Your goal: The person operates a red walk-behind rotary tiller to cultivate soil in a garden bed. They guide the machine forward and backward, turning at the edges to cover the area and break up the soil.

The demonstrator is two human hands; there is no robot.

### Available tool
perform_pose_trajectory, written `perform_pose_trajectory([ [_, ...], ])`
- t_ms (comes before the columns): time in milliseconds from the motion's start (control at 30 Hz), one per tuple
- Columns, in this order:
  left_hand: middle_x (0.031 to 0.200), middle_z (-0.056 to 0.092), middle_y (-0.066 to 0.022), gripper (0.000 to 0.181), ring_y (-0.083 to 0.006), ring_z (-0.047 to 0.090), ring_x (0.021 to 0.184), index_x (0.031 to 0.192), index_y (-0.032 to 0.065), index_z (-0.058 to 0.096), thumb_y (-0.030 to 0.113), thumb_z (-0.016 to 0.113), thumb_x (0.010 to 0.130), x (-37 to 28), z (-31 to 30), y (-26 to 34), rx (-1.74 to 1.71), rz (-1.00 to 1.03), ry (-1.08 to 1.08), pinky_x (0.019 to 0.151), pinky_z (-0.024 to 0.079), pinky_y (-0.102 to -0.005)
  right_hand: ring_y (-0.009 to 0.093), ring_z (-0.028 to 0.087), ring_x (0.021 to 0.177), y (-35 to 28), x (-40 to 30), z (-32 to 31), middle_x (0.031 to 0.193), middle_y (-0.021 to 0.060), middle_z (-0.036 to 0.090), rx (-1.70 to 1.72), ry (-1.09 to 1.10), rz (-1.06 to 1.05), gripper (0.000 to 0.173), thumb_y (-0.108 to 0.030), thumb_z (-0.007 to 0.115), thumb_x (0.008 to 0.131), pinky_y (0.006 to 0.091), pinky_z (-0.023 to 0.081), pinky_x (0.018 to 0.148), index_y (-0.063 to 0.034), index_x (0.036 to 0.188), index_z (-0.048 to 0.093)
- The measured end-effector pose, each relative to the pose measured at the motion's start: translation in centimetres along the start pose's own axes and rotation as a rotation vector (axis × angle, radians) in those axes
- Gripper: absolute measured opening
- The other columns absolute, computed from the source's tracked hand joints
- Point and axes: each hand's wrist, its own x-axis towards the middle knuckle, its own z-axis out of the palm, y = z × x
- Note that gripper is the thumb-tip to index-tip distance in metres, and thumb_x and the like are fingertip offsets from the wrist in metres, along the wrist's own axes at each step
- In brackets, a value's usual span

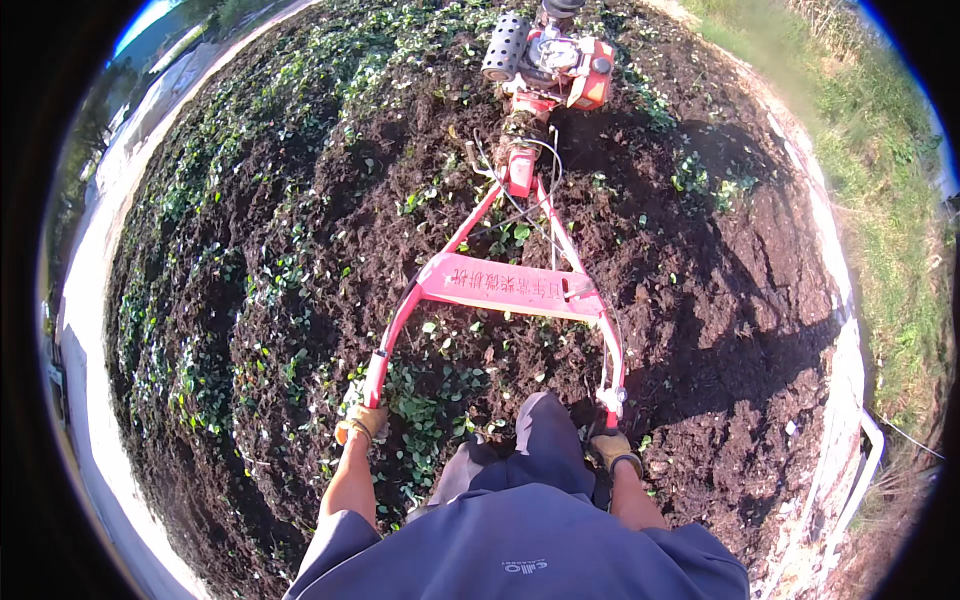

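Observation:
Both ends of the red handlebar frame of a walk-behind power tiller are in my gloved hands. My left hand (363, 424), in a yellowish work glove, grips the left handle (377, 371). On the right handle (613, 416), my right hand (616, 452) is closed in a similar glove. A red crossplate (510, 286) bearing writing joins the two bars. Farther ahead sits the tiller's engine (562, 60), with a perforated muffler cover (507, 46) on its left. Cables (559, 161) loop around the handlebar stem (522, 171). The tines are hidden from view.
Dark, clumpy tilled soil (720, 277) surrounds me. Low green leafy plants (217, 262) cover much of the left side. A pale strip (814, 157) and grass (892, 202) border the right, where a white pipe (862, 469) stands. A light path (94, 300) edges the left.

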Motion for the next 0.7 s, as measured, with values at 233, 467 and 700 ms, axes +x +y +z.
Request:
perform_pose_trajectory([
  [233, 0.072, 0.070, -0.0096, 0.024, -0.0223, 0.071, 0.070, 0.078, 0.0097, 0.068, 0.031, 0.059, 0.083, 4.1, 3.2, -1.5, 0.087, 0.138, 0.047, 0.059, 0.054, -0.0361, 0.025, 0.069, 0.068, 4.7, 5.4, 1.7, 0.071, 0.0102, 0.069, -0.031, 0.046, -0.047, 0.023, -0.028, 0.066, 0.077, 0.0383, 0.053, 0.067, -0.0063, 0.085, 0.071],
  [467, 0.085, 0.073, -0.0137, 0.037, -0.0239, 0.072, 0.084, 0.088, 0.0076, 0.073, 0.042, 0.062, 0.079, -1.7, 0.1, 6.1, 0.094, -0.039, 0.020, 0.072, 0.054, -0.0362, 0.024, 0.068, 0.063, 2.1, 6.9, -1.8, 0.067, 0.0083, 0.069, 0.166, -0.112, 0.090, 0.021, -0.022, 0.064, 0.077, 0.0374, 0.051, 0.060, -0.0036, 0.082, 0.071],
  [700, 0.067, 0.068, -0.0040, 0.028, -0.0141, 0.067, 0.059, 0.080, 0.0086, 0.064, 0.037, 0.066, 0.081, 7.4, 3.3, -1.6, -0.063, 0.064, -0.049, 0.057, 0.054, -0.0311, 0.026, 0.066, 0.063, 3.5, 5.7, 5.1, 0.070, 0.0124, 0.069, 0.014, -0.104, 0.010, 0.020, -0.019, 0.064, 0.075, 0.0374, 0.050, 0.059, -0.0010, 0.080, 0.071],
])
